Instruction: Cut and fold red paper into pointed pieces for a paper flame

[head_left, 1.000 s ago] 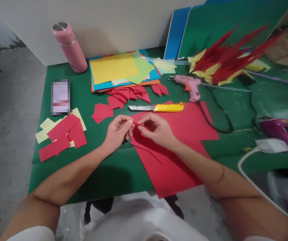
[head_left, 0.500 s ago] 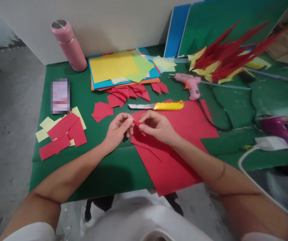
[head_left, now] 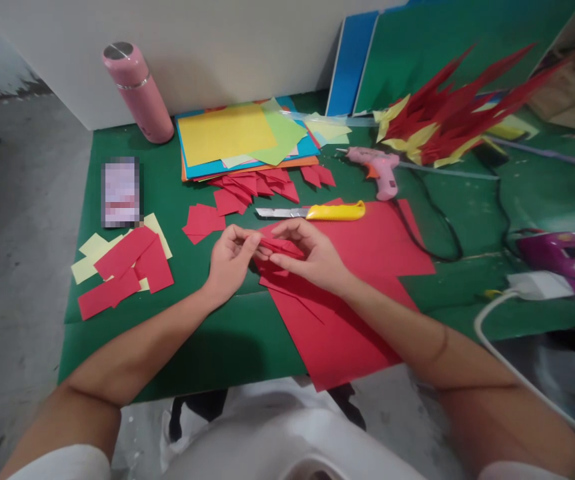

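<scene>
Left hand pinches red paper (partly hidden); whether the right hand grips, I can't tell.

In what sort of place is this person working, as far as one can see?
Probably a craft workspace, though the room's wider use is unclear: a glue gun, a knife and stacked coloured paper lie on a green table.

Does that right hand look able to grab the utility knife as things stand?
Probably yes: the right hand is close to the utility knife, whose yellow handle lies uncovered, though the hand curls around a folded red paper piece.
</scene>
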Action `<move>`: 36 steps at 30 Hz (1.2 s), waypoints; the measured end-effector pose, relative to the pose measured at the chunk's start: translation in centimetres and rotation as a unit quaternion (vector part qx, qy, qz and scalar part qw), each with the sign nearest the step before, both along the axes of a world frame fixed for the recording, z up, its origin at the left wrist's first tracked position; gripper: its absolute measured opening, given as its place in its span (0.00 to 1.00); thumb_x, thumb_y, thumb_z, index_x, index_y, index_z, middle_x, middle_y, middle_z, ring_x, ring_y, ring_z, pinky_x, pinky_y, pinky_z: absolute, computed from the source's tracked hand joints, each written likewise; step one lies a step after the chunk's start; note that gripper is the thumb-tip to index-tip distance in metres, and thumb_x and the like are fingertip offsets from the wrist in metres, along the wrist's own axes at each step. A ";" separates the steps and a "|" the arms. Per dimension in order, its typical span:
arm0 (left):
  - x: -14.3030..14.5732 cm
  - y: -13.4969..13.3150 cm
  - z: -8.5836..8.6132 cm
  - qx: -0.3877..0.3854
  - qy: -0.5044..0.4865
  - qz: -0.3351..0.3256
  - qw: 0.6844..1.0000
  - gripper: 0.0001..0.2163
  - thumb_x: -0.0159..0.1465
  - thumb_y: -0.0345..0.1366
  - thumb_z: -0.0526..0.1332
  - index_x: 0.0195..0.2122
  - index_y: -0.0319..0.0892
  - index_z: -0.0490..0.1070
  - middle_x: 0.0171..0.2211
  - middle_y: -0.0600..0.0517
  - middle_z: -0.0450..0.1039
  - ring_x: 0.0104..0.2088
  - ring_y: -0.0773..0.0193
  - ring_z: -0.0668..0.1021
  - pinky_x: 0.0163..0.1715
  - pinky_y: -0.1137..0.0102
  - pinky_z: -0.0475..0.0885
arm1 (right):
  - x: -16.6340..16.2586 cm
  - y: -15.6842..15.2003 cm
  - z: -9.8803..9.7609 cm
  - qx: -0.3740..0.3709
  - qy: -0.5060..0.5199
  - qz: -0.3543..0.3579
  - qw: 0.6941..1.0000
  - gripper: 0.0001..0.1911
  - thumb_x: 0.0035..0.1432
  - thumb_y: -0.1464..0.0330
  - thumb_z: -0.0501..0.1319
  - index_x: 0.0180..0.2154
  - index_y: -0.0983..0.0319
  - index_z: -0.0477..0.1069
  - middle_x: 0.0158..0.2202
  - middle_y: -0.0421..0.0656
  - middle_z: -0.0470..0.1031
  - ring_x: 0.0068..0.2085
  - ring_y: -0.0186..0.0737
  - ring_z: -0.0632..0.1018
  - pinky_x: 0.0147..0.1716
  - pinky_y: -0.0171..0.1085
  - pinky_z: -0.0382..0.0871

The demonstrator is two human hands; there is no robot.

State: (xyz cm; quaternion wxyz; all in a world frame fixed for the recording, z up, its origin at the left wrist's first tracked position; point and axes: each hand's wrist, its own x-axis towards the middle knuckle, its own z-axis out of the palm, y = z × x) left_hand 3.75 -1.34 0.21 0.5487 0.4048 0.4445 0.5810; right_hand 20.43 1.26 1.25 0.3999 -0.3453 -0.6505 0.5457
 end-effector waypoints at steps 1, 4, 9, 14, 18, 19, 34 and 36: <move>0.0 0.0 0.1 -0.004 0.001 -0.001 1.000 0.23 0.55 0.55 0.70 0.30 0.43 0.62 0.22 0.57 0.76 0.22 0.68 0.80 0.28 0.72 0.78 | 0.0 0.0 0.0 0.002 -0.003 -0.007 1.000 0.20 0.54 0.55 0.70 0.41 0.57 0.67 0.40 0.42 0.72 0.45 0.40 0.76 0.49 0.43 0.73; 0.1 -0.1 0.2 -0.010 0.002 -0.008 1.000 0.24 0.54 0.56 0.70 0.29 0.43 0.61 0.22 0.57 0.76 0.22 0.67 0.80 0.29 0.71 0.79 | 0.0 0.0 -0.1 -0.012 -0.006 -0.014 1.000 0.20 0.54 0.53 0.69 0.39 0.57 0.66 0.37 0.40 0.70 0.39 0.37 0.76 0.40 0.39 0.76; 0.1 -0.1 0.3 -0.006 -0.015 -0.016 1.000 0.22 0.56 0.54 0.70 0.29 0.43 0.62 0.22 0.56 0.76 0.23 0.68 0.80 0.29 0.71 0.79 | 0.2 0.1 0.0 -0.069 0.016 -0.007 0.997 0.22 0.51 0.53 0.72 0.38 0.57 0.65 0.33 0.37 0.66 0.33 0.33 0.74 0.25 0.31 0.72; 0.1 -0.3 0.3 0.013 -0.003 -0.022 1.000 0.20 0.57 0.52 0.70 0.30 0.42 0.65 0.26 0.55 0.77 0.24 0.69 0.80 0.30 0.72 0.79 | 0.4 0.2 -0.1 -0.073 0.025 -0.022 0.997 0.22 0.50 0.55 0.73 0.36 0.57 0.64 0.32 0.36 0.65 0.31 0.32 0.73 0.24 0.32 0.72; 0.1 -0.5 0.3 0.035 0.012 -0.040 0.999 0.20 0.54 0.50 0.72 0.29 0.41 0.67 0.28 0.55 0.76 0.25 0.70 0.80 0.29 0.73 0.78 | 0.6 0.2 -0.1 -0.081 0.017 -0.017 0.996 0.23 0.49 0.55 0.73 0.36 0.58 0.63 0.31 0.35 0.65 0.27 0.30 0.73 0.21 0.31 0.70; 0.1 -0.5 0.3 0.037 0.014 -0.043 0.998 0.20 0.54 0.50 0.72 0.29 0.41 0.67 0.28 0.55 0.76 0.25 0.70 0.80 0.28 0.73 0.78 | 0.6 0.2 0.0 -0.083 0.017 -0.016 0.996 0.23 0.49 0.55 0.74 0.35 0.58 0.63 0.30 0.35 0.65 0.26 0.29 0.73 0.21 0.31 0.70; -0.4 0.1 0.0 -0.049 -0.051 -0.025 0.997 0.23 0.50 0.52 0.74 0.25 0.41 0.64 0.25 0.56 0.78 0.23 0.69 0.80 0.27 0.74 0.76 | 0.7 0.9 0.0 -0.154 0.076 -0.018 0.985 0.25 0.46 0.60 0.76 0.39 0.59 0.65 0.26 0.34 0.75 0.26 0.34 0.80 0.21 0.30 0.71; -0.4 0.0 0.0 -0.049 -0.048 -0.022 0.997 0.23 0.50 0.52 0.74 0.24 0.41 0.64 0.26 0.55 0.78 0.22 0.69 0.80 0.27 0.74 0.76 | 0.8 1.0 0.0 -0.165 0.073 -0.019 0.983 0.27 0.45 0.61 0.76 0.43 0.58 0.66 0.26 0.34 0.75 0.26 0.34 0.80 0.21 0.30 0.72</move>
